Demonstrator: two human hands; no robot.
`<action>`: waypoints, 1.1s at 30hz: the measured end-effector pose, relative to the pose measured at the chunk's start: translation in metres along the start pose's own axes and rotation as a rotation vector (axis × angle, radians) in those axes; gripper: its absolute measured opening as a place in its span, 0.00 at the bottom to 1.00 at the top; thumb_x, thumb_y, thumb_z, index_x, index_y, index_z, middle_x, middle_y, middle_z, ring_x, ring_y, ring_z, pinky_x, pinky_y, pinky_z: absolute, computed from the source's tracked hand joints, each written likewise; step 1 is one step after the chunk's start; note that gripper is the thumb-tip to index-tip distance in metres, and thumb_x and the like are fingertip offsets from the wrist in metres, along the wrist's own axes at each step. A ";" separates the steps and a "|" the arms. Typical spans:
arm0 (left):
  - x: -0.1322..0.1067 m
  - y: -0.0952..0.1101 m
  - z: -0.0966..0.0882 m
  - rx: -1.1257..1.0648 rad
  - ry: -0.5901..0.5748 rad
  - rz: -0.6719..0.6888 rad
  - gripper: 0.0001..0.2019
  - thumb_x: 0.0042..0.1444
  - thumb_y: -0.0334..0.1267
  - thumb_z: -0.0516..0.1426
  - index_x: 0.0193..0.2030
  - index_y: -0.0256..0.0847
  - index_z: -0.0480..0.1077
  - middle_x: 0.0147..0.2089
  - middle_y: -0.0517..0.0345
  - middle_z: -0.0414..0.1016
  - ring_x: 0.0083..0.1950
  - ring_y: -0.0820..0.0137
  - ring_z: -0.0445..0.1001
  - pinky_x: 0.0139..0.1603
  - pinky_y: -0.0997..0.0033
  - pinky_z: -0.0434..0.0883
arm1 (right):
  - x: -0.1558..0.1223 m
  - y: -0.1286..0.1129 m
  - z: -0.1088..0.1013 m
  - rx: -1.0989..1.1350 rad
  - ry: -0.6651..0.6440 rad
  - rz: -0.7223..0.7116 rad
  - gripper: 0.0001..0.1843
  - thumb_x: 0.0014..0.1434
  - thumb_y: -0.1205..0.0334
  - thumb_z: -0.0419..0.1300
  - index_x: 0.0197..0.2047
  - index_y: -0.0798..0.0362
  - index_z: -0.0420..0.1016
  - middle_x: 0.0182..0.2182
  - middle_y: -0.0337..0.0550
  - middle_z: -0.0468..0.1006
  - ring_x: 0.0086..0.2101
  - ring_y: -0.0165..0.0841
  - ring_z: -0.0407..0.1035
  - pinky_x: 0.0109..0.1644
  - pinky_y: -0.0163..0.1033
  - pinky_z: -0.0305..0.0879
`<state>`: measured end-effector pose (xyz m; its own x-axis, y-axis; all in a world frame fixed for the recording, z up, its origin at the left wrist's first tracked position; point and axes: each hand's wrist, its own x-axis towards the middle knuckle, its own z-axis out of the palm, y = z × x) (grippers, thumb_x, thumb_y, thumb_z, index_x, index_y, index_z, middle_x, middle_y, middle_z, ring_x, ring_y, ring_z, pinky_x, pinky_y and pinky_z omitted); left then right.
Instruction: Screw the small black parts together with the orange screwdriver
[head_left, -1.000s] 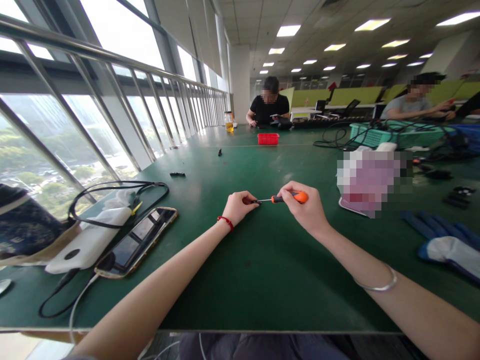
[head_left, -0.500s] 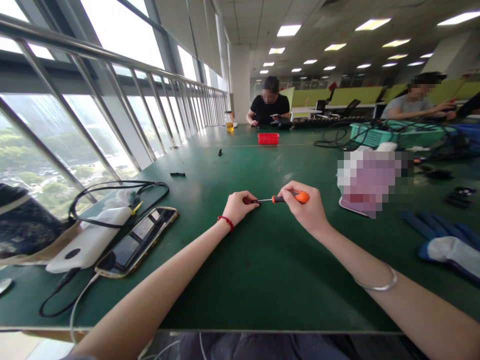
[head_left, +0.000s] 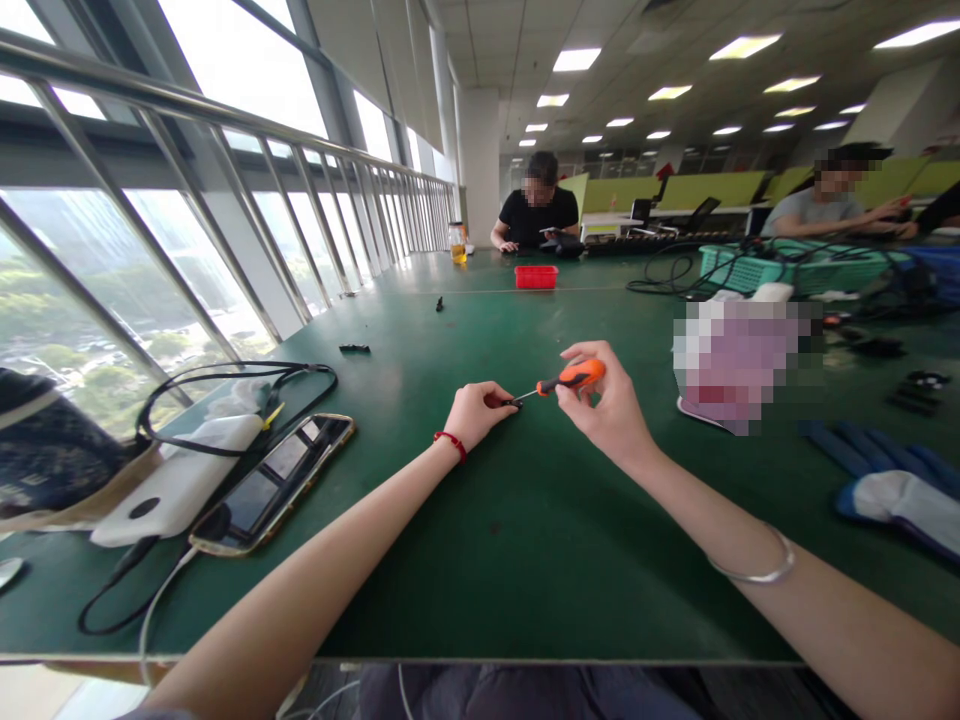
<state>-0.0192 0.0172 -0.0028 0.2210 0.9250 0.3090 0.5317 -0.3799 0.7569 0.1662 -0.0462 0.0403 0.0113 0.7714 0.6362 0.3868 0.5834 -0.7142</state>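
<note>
My left hand [head_left: 478,412], with a red cord bracelet at the wrist, pinches a small black part [head_left: 513,403] against the green table [head_left: 570,570]; most of the part is hidden by the fingers. An orange and black screwdriver [head_left: 577,376] is held by its handle in my right hand [head_left: 609,410]. Its thin metal shaft slants down to the left, and the tip meets the black part or lies right beside it; which, I cannot tell. A silver bangle circles my right forearm.
At left lie a phone [head_left: 274,485], a white power bank [head_left: 180,480] and a looped black cable [head_left: 225,370]. Small black pieces [head_left: 355,349] and a red tray [head_left: 535,277] are farther off. To the right are a blue-white glove [head_left: 900,495] and a green basket [head_left: 750,270]. Two people sit beyond.
My right hand's fingers have shifted on the handle and opened out. The screwdriver's handle has risen and tilts more steeply, its tip staying by the black part. My left hand stays put.
</note>
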 end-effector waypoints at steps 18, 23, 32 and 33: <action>-0.001 0.001 0.000 0.020 0.008 0.011 0.06 0.45 0.35 0.63 0.30 0.36 0.75 0.31 0.55 0.79 0.32 0.69 0.75 0.35 0.72 0.71 | -0.003 -0.004 0.000 -0.144 -0.036 0.000 0.16 0.53 0.54 0.58 0.43 0.51 0.66 0.21 0.32 0.66 0.22 0.30 0.64 0.28 0.35 0.60; -0.001 0.001 0.000 0.011 0.008 0.019 0.05 0.45 0.35 0.63 0.30 0.36 0.75 0.31 0.55 0.79 0.32 0.69 0.75 0.35 0.72 0.72 | -0.003 -0.005 0.000 -0.147 -0.028 -0.077 0.13 0.53 0.57 0.58 0.41 0.52 0.67 0.24 0.34 0.68 0.21 0.27 0.61 0.28 0.35 0.60; -0.001 0.003 0.000 0.026 0.010 0.015 0.05 0.45 0.35 0.63 0.29 0.36 0.75 0.29 0.56 0.78 0.31 0.70 0.74 0.35 0.72 0.71 | -0.005 -0.009 0.000 -0.213 -0.056 -0.032 0.11 0.54 0.54 0.57 0.38 0.50 0.68 0.17 0.32 0.64 0.20 0.29 0.63 0.29 0.35 0.60; -0.001 0.002 0.000 0.024 0.009 0.014 0.05 0.45 0.35 0.63 0.29 0.36 0.75 0.29 0.56 0.78 0.31 0.69 0.74 0.35 0.72 0.71 | -0.005 -0.009 0.000 -0.219 -0.039 -0.058 0.11 0.54 0.55 0.57 0.39 0.50 0.68 0.19 0.33 0.66 0.21 0.29 0.63 0.29 0.35 0.60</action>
<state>-0.0181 0.0151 -0.0013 0.2216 0.9196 0.3245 0.5484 -0.3926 0.7383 0.1624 -0.0549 0.0436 -0.0505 0.7498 0.6597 0.5765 0.5613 -0.5938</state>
